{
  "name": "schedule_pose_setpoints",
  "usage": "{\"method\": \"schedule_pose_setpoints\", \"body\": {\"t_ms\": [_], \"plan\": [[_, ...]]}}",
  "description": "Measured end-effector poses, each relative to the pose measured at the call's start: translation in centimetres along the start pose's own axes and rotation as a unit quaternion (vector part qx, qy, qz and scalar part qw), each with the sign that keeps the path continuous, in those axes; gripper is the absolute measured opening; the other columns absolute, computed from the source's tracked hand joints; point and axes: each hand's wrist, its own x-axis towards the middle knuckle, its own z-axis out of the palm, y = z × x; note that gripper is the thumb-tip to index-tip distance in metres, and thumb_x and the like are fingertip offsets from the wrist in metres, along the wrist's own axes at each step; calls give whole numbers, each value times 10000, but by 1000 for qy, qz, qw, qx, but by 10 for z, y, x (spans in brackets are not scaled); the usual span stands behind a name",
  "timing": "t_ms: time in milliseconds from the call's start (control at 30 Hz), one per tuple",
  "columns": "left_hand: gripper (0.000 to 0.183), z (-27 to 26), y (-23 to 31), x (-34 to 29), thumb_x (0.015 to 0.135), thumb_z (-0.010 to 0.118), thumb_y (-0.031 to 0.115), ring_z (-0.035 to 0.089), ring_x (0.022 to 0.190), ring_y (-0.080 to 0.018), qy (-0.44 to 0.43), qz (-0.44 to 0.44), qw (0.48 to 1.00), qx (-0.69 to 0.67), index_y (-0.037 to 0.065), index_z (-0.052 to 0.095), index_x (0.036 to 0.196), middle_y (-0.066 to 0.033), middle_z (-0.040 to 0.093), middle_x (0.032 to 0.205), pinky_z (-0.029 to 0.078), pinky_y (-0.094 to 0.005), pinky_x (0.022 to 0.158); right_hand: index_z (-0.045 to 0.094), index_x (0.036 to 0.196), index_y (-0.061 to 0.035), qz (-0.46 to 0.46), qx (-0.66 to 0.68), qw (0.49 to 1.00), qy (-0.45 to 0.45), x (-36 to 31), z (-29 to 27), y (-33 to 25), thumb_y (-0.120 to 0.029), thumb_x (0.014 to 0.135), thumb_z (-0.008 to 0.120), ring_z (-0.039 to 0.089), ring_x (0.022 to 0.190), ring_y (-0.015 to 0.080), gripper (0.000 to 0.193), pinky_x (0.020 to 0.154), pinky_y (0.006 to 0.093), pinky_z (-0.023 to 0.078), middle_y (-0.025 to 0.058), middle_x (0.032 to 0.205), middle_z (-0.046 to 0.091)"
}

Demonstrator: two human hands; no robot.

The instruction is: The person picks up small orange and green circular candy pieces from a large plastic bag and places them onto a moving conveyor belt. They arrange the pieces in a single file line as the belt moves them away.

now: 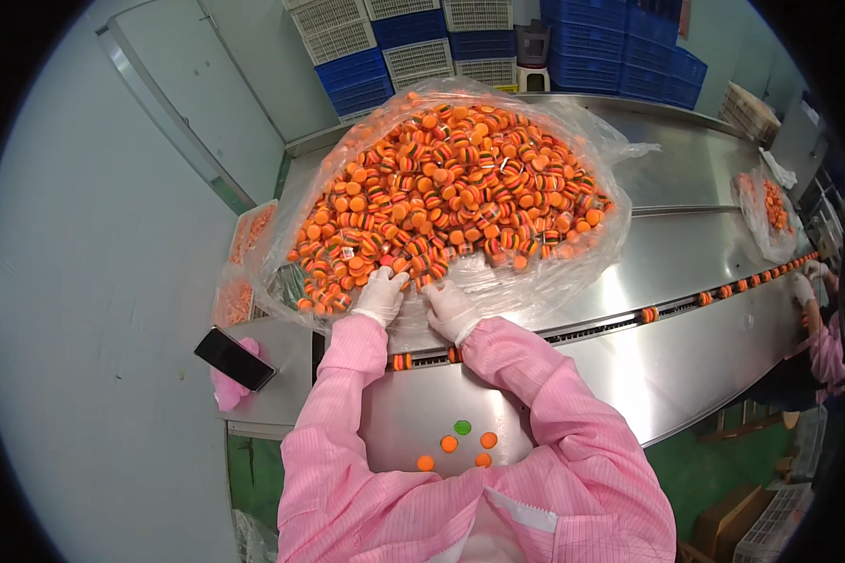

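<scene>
A large heap of round candies (460, 178), striped orange, red, yellow and dark green like little burgers, lies in an open clear plastic bag (535, 272). My left hand (380, 295), in a white glove, reaches into the heap's near edge with curled fingers beside a reddish piece. Just to its right, my right hand (452, 310), also gloved, has its fingers bent against the nearest candies. What either hand pinches is too small to make out. Below my wrists, striped candies (402, 362) stand on edge in a narrow conveyor channel (591, 330).
Loose orange discs (449, 444) and a green disc (463, 427) lie on the steel table (394, 413) before me. A phone (236, 358) rests on pink cloth at left. Far right, a co-worker's gloved hand (803, 289) is at the channel, near another candy bag (770, 211). Crates (582, 56) stand behind.
</scene>
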Motion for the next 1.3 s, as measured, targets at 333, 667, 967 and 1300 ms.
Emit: {"method": "schedule_pose_setpoints", "body": {"t_ms": [333, 667, 967, 1300], "plan": [[253, 9, -6, 4, 772, 542, 98, 546, 896, -380, -86, -43, 995, -20, 84, 448, 1006, -169, 502, 997, 451, -451, 769, 537, 973, -60, 31, 163, 980, 109, -7, 4, 13, -94, 779, 504, 568, 817, 355, 200, 702, 424, 470, 208, 829, 558], [232, 3, 5, -11, 760, 582, 97, 581, 785, -286, -4, 19, 993, -115, 112, 562, 990, -113, 554, 843, 469, -374, 696, 556, 848, -20, 35, 30, 995, -90, -61, 7, -23, -194, 770, 567, 595, 706, 366, 190, 663, 447, 472, 201, 779, 611], [208, -8, 11, -115, 784, 566, 35, 552, 491, -130, -152, -313, 818, -458, 60, 553, 990, -62, 567, 689, 467, -248, 461, 542, 1011, -97, -30, -75, 997, -20, 15, -20, -16, -143, 812, 506, 586, 898, 328, 207, 683, 425, 499, 186, 983, 526], [314, -7, 27, -23, 770, 608, 213, 555, 864, -321, 46, -74, 995, -45, 84, 539, 1048, -161, 531, 996, 458, -406, 759, 523, 1022, -108, 134, -84, 987, -1, 40, 11, -8, -178, 849, 450, 627, 810, 327, 201, 651, 441, 506, 193, 850, 585]]}}
